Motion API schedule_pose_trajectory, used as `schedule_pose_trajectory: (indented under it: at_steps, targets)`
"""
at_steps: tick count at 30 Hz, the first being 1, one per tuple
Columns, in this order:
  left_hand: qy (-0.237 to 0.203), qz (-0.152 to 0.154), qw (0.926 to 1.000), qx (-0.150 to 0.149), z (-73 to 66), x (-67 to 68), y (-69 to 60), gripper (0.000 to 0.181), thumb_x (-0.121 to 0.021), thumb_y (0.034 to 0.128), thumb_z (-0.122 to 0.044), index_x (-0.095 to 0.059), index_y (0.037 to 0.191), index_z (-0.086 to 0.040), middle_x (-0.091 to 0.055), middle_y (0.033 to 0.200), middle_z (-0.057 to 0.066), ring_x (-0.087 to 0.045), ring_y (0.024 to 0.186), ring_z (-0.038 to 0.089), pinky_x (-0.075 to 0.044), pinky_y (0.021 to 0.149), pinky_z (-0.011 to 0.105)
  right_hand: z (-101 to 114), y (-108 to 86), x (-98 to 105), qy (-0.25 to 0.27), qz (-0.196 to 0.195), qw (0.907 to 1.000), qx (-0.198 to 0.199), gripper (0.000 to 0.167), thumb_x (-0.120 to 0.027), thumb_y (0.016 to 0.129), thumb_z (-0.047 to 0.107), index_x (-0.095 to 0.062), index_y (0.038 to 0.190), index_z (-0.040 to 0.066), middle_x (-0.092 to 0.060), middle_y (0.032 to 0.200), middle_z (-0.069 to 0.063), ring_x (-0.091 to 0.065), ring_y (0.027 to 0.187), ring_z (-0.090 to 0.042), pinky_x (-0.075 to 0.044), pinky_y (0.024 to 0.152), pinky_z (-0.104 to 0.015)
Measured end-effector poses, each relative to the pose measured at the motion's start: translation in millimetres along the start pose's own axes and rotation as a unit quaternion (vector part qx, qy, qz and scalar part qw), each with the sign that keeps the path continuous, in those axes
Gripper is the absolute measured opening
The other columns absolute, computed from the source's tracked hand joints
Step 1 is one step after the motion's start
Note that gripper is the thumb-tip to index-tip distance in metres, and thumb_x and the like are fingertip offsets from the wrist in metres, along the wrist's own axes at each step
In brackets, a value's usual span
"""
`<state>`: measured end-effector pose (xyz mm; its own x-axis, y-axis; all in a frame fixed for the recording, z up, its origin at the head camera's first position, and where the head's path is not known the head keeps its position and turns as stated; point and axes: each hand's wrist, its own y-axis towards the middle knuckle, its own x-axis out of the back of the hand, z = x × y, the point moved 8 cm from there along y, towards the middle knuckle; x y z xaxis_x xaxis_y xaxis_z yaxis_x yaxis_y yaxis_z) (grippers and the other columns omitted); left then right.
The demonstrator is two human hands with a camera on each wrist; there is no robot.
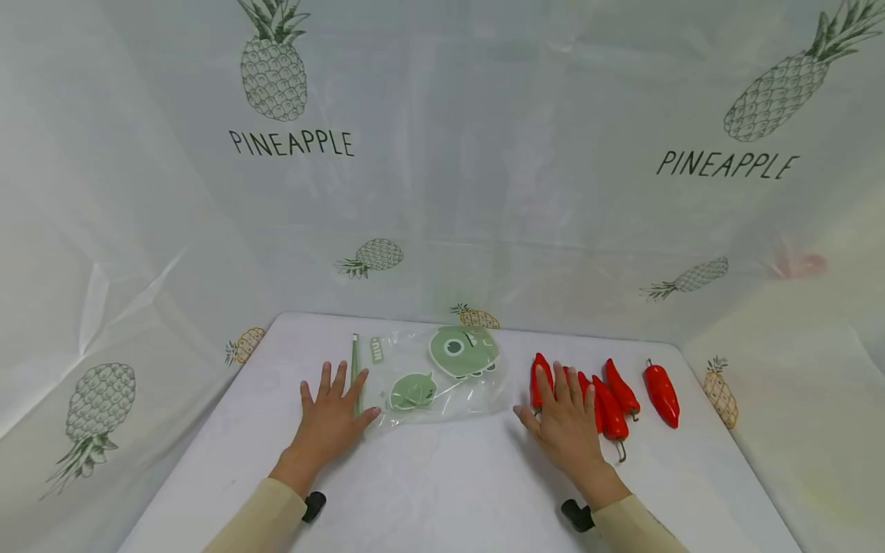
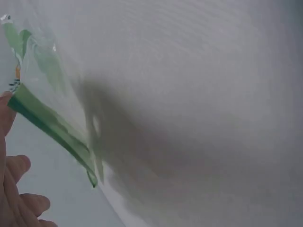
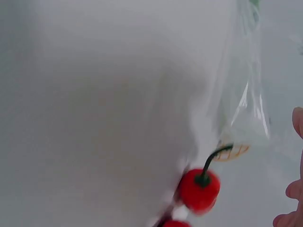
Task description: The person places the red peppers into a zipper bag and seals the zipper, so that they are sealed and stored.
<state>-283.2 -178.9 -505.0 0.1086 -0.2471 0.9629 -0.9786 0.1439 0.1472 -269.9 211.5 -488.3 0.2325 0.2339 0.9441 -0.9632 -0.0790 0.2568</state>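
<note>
Left hand: the left hand (image 1: 328, 426) is seen released, its fingers spread; the green closure strip (image 1: 356, 352) is overlapped by it in the head view, but contact cannot be confirmed.
Right hand: the right hand (image 1: 568, 434) is likewise seen released, fingers spread; part of the pepper group is covered by it, and whether any is touched cannot be told.
Bag: a clear plastic bag with green cartoon prints (image 1: 439, 378) is laid between the hands, near the middle of the far edge of the white counter (image 1: 442, 491); its strip end is turned toward the left edge.
Peppers: several glossy red elongated peppers (image 1: 608, 408) are grouped toward the right edge; one single red pepper (image 1: 661, 393) is set apart near the far right corner.
</note>
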Motion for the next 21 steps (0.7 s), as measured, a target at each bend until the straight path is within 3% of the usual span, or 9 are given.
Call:
schedule_pose_trajectory:
  at_steps: [8, 14, 21]
  targets:
    - [0.009, 0.030, 0.9992, -0.026, -13.0, -10.1, 7.5, 0.070, -0.056, 0.1059, -0.054, -0.043, 0.162, -0.015, -0.028, 0.169, 0.028, -0.013, 0.160, 0.050, -0.012, 0.120, 0.084, 39.3, 13.6, -16.9, 0.002, 0.012, 0.9989, 0.044, 0.088, -0.065, 0.098, 0.058, -0.033, 0.166, 0.011, -0.025, 0.172, -0.023, -0.016, 0.160, -0.047, -0.007, 0.129, -0.072]
    - [0.008, 0.067, 0.9959, -0.060, -25.3, -18.4, 8.9, 0.065, -0.053, 0.1084, -0.049, -0.043, 0.162, -0.013, -0.030, 0.169, 0.026, -0.019, 0.160, 0.047, -0.015, 0.122, 0.080, 64.0, 20.0, -34.0, -0.008, 0.033, 0.9966, 0.075, 0.085, -0.062, 0.099, 0.059, -0.035, 0.165, 0.012, -0.028, 0.171, -0.022, -0.019, 0.160, -0.047, -0.015, 0.128, -0.072]
    - [0.012, 0.114, 0.9920, -0.053, -19.2, -23.8, -0.2, 0.065, -0.051, 0.1105, -0.044, -0.039, 0.163, -0.008, -0.030, 0.170, 0.025, -0.020, 0.160, 0.046, -0.017, 0.124, 0.076, 78.0, 23.3, -49.7, 0.001, 0.066, 0.9949, 0.075, 0.081, -0.059, 0.101, 0.060, -0.039, 0.163, 0.012, -0.033, 0.170, -0.021, -0.023, 0.159, -0.047, -0.018, 0.126, -0.074]
